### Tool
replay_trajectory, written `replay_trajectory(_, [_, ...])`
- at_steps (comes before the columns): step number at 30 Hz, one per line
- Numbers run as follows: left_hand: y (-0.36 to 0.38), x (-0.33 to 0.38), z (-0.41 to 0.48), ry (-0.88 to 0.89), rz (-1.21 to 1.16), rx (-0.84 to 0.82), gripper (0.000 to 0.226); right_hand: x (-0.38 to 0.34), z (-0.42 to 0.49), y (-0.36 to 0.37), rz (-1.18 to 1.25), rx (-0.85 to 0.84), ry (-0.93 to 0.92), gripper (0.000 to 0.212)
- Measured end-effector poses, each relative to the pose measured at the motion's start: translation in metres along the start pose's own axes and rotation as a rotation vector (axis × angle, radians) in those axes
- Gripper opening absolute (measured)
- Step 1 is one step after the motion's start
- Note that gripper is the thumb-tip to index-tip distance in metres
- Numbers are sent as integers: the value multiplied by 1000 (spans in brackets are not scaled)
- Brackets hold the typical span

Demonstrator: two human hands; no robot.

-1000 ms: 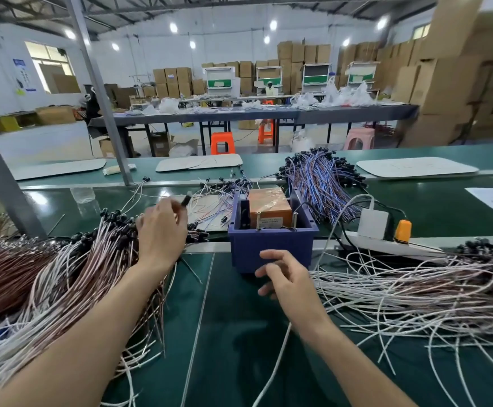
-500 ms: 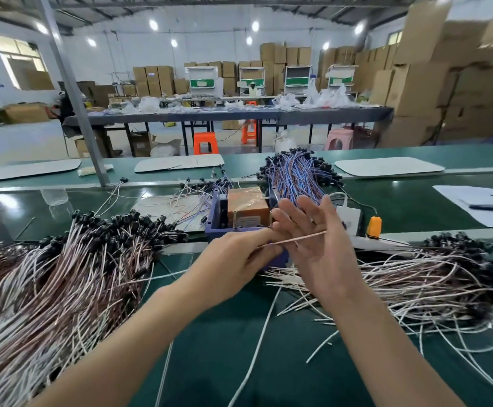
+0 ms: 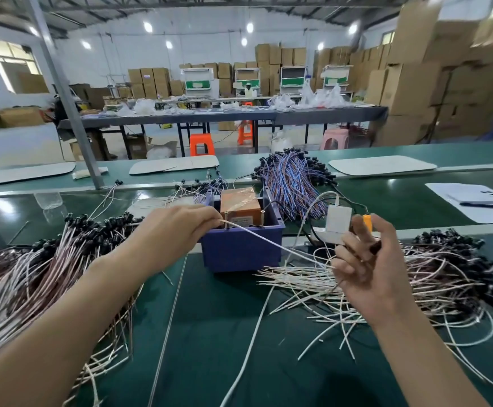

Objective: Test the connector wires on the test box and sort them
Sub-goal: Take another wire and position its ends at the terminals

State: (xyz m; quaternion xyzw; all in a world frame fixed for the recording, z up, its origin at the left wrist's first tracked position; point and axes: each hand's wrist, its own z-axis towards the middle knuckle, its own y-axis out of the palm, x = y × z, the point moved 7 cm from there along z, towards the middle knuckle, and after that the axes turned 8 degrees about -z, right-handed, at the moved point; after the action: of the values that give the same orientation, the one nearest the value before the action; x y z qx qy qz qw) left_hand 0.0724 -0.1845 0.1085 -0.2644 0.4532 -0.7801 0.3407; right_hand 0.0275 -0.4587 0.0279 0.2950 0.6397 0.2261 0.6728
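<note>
A blue bin (image 3: 239, 251) holds the orange test box (image 3: 239, 202), with two brass pins (image 3: 262, 219) standing at its front. My left hand (image 3: 174, 230) pinches one end of a white connector wire (image 3: 271, 243) just beside the left pin. The wire runs taut to my right hand (image 3: 368, 271), which is raised palm-up to the right of the bin and holds the wire's other end, with a dark connector between its fingers. A big heap of white and brown wires (image 3: 48, 259) lies at the left. Another heap (image 3: 445, 274) lies at the right.
A bundle of blue and purple wires (image 3: 292, 183) lies behind the bin. A white adapter on a power strip (image 3: 337, 218) sits right of the bin. Papers with a pen (image 3: 474, 201) lie far right. A metal post (image 3: 71, 113) rises at the back left.
My hands have drawn apart: the left went left to the bin's pins with the wire end, the right went right and lower, and the wire now stretches between them.
</note>
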Motion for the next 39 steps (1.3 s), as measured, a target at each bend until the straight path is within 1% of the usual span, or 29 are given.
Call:
replay_trajectory(2, [7, -6, -3, -28, 51, -104, 33, -2, 2, -11, 96, 69, -4, 29])
replay_trajectory(4, [21, -8, -12, -59, 47, -231, 29, -4, 5, -15, 136, 104, -16, 27])
replay_trajectory(5, [29, -8, -19, -87, -29, -281, 25, -5, 7, -15, 131, 111, -22, 28])
replay_trajectory(7, [47, -1, -34, -173, -315, -375, 17, -9, 10, -12, 113, 118, -51, 36])
replay_trajectory(8, [57, 6, -41, -203, -459, -418, 18, -11, 12, -9, 112, 118, -70, 36])
replay_trajectory(10, [75, 21, -51, -246, -659, -483, 25, -16, 15, -2, 120, 110, -113, 28])
replay_trajectory(14, [99, 58, -53, -319, -992, -608, 36, -23, 13, 18, 95, 66, -208, 23])
replay_trajectory(16, [104, 77, -49, -309, -1105, -660, 41, -23, 8, 28, 66, 40, -239, 26])
replay_trajectory(19, [105, 98, -38, -286, -1180, -649, 47, -22, 4, 38, 99, 21, -237, 35])
replay_trajectory(21, [103, 102, -30, -314, -1237, -589, 46, -23, 1, 41, 130, 0, -239, 41])
replay_trajectory(23, [97, 98, -21, -362, -1377, -483, 39, -23, 0, 42, 128, -32, -235, 44])
replay_trajectory(25, [88, 94, -11, -417, -1520, -357, 26, -16, -1, 43, 66, -51, -197, 44])
replay_trajectory(26, [84, 91, -7, -438, -1524, -293, 21, -9, -1, 44, 11, -53, -169, 43])
replay_trajectory(27, [80, 87, -2, -431, -1446, -224, 19, -1, -2, 45, -70, -45, -147, 41])
replay_trajectory(29, [70, 81, 6, -325, -1110, -97, 18, 14, -3, 45, -290, -14, -135, 34])
replay_trajectory(30, [65, 82, 8, -249, -932, -68, 19, 20, -4, 45, -408, 3, -135, 32])
replay_trajectory(31, [62, 84, 9, -177, -785, -69, 22, 25, -4, 45, -514, 19, -134, 31])
replay_trajectory(33, [61, 87, 11, -74, -574, -123, 23, 33, -5, 47, -644, 15, -145, 29])
replay_trajectory(35, [62, 89, 13, -5, -353, -207, 22, 37, -7, 53, -713, -47, -173, 31])
replay_trajectory(37, [63, 90, 18, 54, -147, -265, 31, 41, -9, 60, -764, -122, -209, 31])
replay_trajectory(39, [60, 91, 21, 86, -47, -301, 35, 41, -11, 63, -778, -157, -276, 28])
